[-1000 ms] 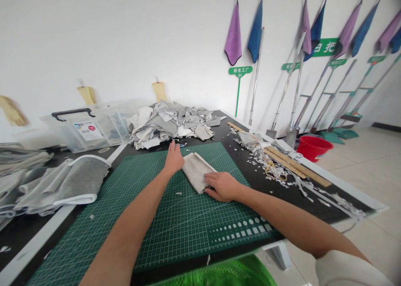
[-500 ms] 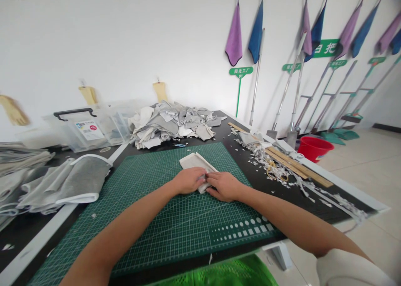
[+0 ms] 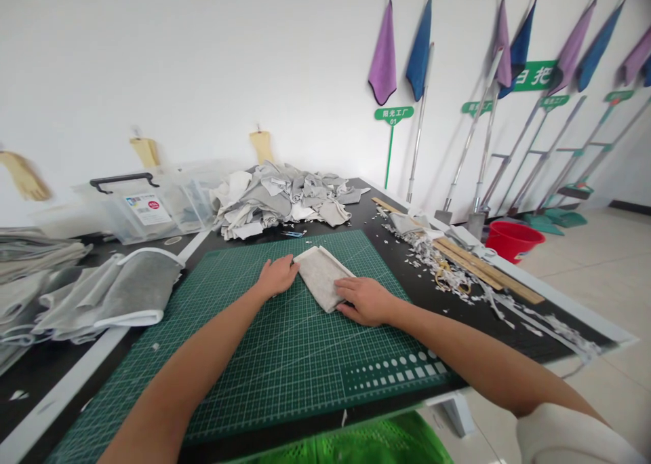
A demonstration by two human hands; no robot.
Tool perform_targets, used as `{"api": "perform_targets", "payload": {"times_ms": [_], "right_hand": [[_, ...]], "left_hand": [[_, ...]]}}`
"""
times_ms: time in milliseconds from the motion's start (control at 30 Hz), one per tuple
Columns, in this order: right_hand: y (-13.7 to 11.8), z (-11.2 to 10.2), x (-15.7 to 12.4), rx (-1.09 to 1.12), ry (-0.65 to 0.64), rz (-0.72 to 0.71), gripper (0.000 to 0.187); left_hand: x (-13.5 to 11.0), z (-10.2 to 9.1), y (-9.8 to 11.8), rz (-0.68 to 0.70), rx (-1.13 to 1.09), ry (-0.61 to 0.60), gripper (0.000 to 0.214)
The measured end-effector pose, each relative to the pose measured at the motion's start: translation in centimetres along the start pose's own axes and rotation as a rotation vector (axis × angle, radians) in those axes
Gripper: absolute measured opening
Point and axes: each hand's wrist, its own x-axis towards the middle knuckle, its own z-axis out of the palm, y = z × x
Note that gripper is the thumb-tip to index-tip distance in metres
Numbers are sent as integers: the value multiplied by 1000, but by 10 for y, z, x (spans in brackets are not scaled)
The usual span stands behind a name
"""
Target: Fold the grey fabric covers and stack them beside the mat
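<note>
A folded pale grey cloth (image 3: 320,277) lies on the green cutting mat (image 3: 264,355). My left hand (image 3: 277,275) lies flat with fingers stretched out, pressing the cloth's far left edge. My right hand (image 3: 363,300) rests on the cloth's near end, fingers laid flat over it and pressing down. Neither hand grips the cloth; both hold it flat against the mat.
A heap of grey and white cloth pieces (image 3: 285,199) sits behind the mat. Folded grey fabric (image 3: 116,291) lies at the left, a clear plastic box (image 3: 147,209) behind it. Wooden rulers (image 3: 472,264) and paper scraps lie at the right. A red bucket (image 3: 511,239) stands on the floor.
My left hand has slid from the cloth's near end, beside the right hand, up to its far left edge. The right hand has stayed on the near end.
</note>
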Motion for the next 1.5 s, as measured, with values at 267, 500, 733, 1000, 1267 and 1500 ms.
{"api": "perform_targets", "payload": {"times_ms": [267,500,733,1000,1267,1500], "right_hand": [[4,4,-1,66,35,-121,34],[6,3,0,108,3,-199,36],[5,1,0,98,-1,-201,34],[0,-2,2,76,5,-181,32],[1,1,3,55,2,-184,33],[-1,-3,0,32,-4,-142,33]], "left_hand": [[12,1,25,-44,-52,-4,65],[41,-11,34,-291,-162,-140,64],[47,-25,34,-283,-466,-246,34],[27,-19,52,-155,-990,-226,36],[15,-4,68,-156,-1146,-251,30],[9,-11,71,-100,-1086,-119,23]]}}
